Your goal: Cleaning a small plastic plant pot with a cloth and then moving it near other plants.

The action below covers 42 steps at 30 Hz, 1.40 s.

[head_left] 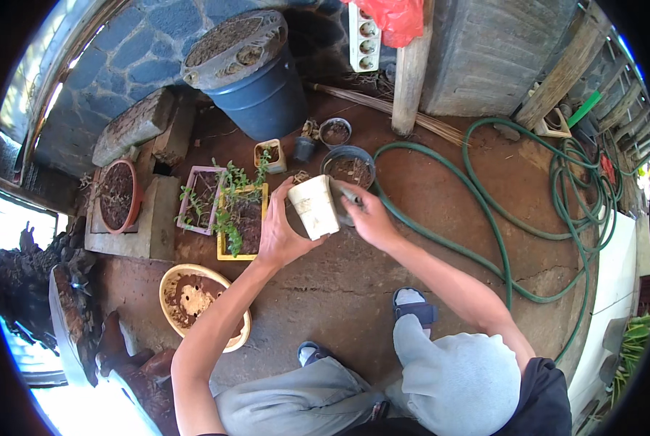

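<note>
A dirt-stained, cream-white square plant pot point(313, 206) is tilted on its side in front of me, with dry roots or soil showing at its upper left end. My left hand point(280, 234) is closed around the pot's left side and lower end. At its right side, my right hand point(371, 220) grips a grey hand tool point(345, 203) that lies against the pot; its kind is partly hidden by the fingers. Just beyond stands a round dark pot point(352, 168) with soil. To the left, leafy plants grow from a yellow rectangular planter point(244, 223).
A pink planter point(198, 200), a small cream pot point(270, 156) and a blue barrel point(261, 94) stand farther off. An oval cream basin point(242, 336) is near my left forearm. A green hose point(477, 190) coils across the floor at right.
</note>
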Tool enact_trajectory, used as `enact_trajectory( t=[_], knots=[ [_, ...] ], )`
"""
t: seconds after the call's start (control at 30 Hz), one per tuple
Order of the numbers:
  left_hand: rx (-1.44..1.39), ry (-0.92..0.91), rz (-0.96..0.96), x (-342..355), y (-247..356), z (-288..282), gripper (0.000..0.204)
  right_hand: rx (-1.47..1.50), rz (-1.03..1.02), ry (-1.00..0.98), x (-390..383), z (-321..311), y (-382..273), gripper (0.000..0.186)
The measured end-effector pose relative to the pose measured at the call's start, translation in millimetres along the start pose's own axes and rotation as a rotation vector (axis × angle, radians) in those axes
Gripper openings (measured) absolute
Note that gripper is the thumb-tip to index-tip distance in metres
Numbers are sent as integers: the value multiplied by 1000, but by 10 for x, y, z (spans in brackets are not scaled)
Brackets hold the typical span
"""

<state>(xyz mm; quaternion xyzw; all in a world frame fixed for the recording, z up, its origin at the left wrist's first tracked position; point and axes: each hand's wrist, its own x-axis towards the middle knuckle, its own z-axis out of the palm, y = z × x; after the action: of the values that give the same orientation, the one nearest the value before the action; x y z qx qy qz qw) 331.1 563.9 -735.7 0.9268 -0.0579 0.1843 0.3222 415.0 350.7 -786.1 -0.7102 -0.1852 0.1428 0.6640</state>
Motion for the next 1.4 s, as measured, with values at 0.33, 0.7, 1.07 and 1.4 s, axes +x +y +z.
enact_trajectory(
  t=[0.33, 0.7, 1.07, 1.4],
  knots=[
    [-116, 17, 111, 95, -71, -13, 130, 979, 514, -211, -122, 87, 95, 42],
    [130, -44, 108, 111, 135, -89, 129, 801, 434, -95, -184, -11, 112, 37],
    [-53, -30, -65, 51, -93, -62, 130, 64, 79, 83, -131, 92, -302, 34],
    [-31, -56, -66, 43, -11, 2, 118, -671, -631, -49, -319, 88, -382, 62]
  ],
)
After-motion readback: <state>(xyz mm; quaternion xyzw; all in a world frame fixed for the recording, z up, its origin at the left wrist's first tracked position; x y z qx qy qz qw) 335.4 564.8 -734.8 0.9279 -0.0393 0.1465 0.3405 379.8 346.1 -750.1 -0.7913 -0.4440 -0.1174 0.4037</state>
